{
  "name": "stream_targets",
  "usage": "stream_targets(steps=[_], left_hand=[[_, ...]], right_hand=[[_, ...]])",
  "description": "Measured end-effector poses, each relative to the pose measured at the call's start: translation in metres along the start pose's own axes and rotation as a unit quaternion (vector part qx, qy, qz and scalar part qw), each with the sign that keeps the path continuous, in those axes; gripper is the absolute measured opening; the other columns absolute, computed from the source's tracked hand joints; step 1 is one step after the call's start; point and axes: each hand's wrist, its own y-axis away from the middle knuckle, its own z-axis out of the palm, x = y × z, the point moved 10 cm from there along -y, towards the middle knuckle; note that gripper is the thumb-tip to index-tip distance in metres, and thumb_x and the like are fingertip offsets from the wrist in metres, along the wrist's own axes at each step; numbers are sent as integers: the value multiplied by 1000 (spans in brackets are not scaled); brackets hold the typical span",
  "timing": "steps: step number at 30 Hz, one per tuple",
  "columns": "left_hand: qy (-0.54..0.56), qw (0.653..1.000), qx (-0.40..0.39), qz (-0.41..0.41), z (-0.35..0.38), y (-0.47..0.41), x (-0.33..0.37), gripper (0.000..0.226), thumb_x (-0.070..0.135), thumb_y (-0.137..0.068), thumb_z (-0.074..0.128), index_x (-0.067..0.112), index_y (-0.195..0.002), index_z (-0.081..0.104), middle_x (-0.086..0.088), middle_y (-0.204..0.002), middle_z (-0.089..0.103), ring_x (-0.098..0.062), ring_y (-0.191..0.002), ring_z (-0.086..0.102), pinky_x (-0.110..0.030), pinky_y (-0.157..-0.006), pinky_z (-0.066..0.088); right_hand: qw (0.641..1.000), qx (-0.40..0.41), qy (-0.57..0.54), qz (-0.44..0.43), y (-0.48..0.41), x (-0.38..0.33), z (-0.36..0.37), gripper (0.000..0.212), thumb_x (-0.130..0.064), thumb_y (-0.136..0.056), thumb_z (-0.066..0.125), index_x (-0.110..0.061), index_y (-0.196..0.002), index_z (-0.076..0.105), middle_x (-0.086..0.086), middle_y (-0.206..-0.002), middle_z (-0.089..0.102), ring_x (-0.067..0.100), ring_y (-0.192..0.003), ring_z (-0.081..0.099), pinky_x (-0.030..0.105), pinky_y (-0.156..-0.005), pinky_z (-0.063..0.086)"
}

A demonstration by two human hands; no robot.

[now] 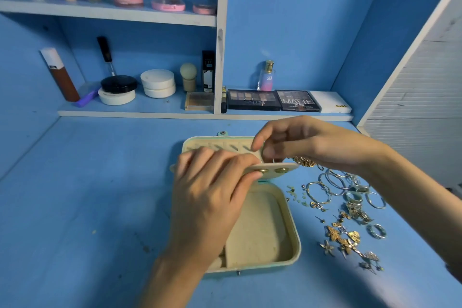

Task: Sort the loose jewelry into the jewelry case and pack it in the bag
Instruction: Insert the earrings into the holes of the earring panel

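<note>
jewelry case (pixel 296 245) open, mid-worktop (pixel 100 207) | left hand (pixel 212 195) grip curled over the case's snap flap (pixel 282 167) at its 12 o'clock side | right hand (pixel 302 142) grip pinching small ring (pixel 273 161) just above flap, gold chain (pixel 304 161) under palm | loose jewelry (pixel 350 220) at case's 3 o'clock

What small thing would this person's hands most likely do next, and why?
Probably seat the small piece pinched by the right hand into the open jewelry case, behind the flap that the left hand holds up. Plenty of loose jewelry lies on the table beside the case.
</note>
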Motion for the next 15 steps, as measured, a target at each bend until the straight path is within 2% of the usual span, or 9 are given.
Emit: stream_targets(steps=[4, 6, 9, 11, 13, 15], left_hand=[[3, 1000, -11, 4, 8, -12, -11, 16, 33, -85, 69, 18, -92, 70, 7, -84, 67, -19, -80, 54, -32, -76, 34], [4, 1000, -11, 9, 14, -17, -16, 19, 35, -85, 68, 18, -94, 70, 6, -84, 67, -19, -81, 53, -33, -78, 35], [-14, 1000, 0, -2, 21, -23, -25, 23, 39, -85, 68, 19, -97, 72, 5, -86, 66, -19, -85, 52, -35, -86, 34], [-34, 999, 4, -13, 25, -24, -29, 27, 43, -86, 66, 22, -100, 72, 6, -89, 66, -19, -88, 52, -36, -90, 33], [-43, 999, 4, -20, 28, -24, -31, 28, 45, -86, 66, 23, -103, 72, 6, -91, 66, -19, -90, 51, -37, -93, 32], [-45, 999, 9, -22, 30, -23, -33, 27, 44, -86, 67, 23, -104, 72, 5, -93, 66, -18, -92, 51, -40, -97, 32]], right_hand=[[990, 126, -63, -29, 10, 8, -25, 21, -30, -83, 57, -17, -95, 66, 4, -80, 64, 11, -77, 58, 17, -68, 46], [983, 165, -65, -55, 15, 9, -30, 20, -33, -83, 57, -20, -96, 66, 2, -83, 63, 11, -80, 58, 20, -72, 47], [979, 188, -22, -76, 20, 8, -27, 17, -26, -81, 62, -20, -97, 65, 1, -91, 66, 11, -84, 59, 22, -75, 46], [974, 208, 27, -82, 20, 9, -26, 18, -23, -80, 66, -21, -98, 63, -4, -97, 67, 13, -90, 61, 28, -79, 50], [964, 240, 72, -93, 20, 8, -26, 20, -26, -80, 66, -24, -99, 61, -10, -97, 66, 14, -91, 60, 35, -82, 51], [952, 270, 92, -111, 20, 7, -25, 20, -27, -81, 66, -24, -99, 59, -14, -92, 64, 14, -85, 60, 33, -77, 51]])
